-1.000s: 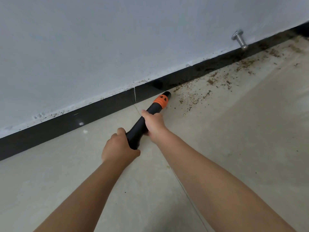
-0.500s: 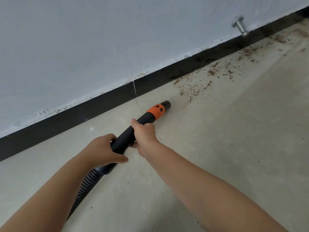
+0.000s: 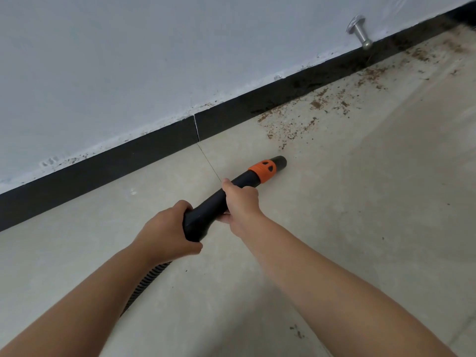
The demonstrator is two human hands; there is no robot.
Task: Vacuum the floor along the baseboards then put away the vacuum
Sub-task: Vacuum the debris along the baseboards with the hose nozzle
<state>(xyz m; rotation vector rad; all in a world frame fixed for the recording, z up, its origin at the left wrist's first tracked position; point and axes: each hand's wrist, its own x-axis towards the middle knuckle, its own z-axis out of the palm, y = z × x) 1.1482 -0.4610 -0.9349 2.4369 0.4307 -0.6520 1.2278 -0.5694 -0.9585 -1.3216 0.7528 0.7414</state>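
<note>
You have the vacuum nozzle (image 3: 226, 199) in both hands, and its long axis runs from near-left to far-right, low over the floor (image 3: 360, 228). Your left hand (image 3: 164, 234) grips the near end, fingers curled round the black tube just where the ribbed hose (image 3: 144, 284) joins it and trails off near-left under your forearm. Your right hand (image 3: 242, 202) holds the tube further along, fingers wrapped over the top, just short of the orange collar (image 3: 262, 171), so the right hand is the one nearer the working end. The open tip (image 3: 280, 161) sits on or just above the floor; which, you cannot tell from this view. The relation that matters is this: the brown crumbs (image 3: 296, 124) lie beyond the tip, further to the far right, spread in a band along the black baseboard (image 3: 128, 158) and thickening toward the metal door stop (image 3: 359, 32) on the wall (image 3: 154, 60). The tip already points roughly at the nearest specks, which are close ahead of it but not yet under it. Judging by that, the next stroke is a push along the tube's own line, far-right and a little toward the baseboard. A few stray specks (image 3: 296, 331) also lie on the near floor, right of your right forearm.
</note>
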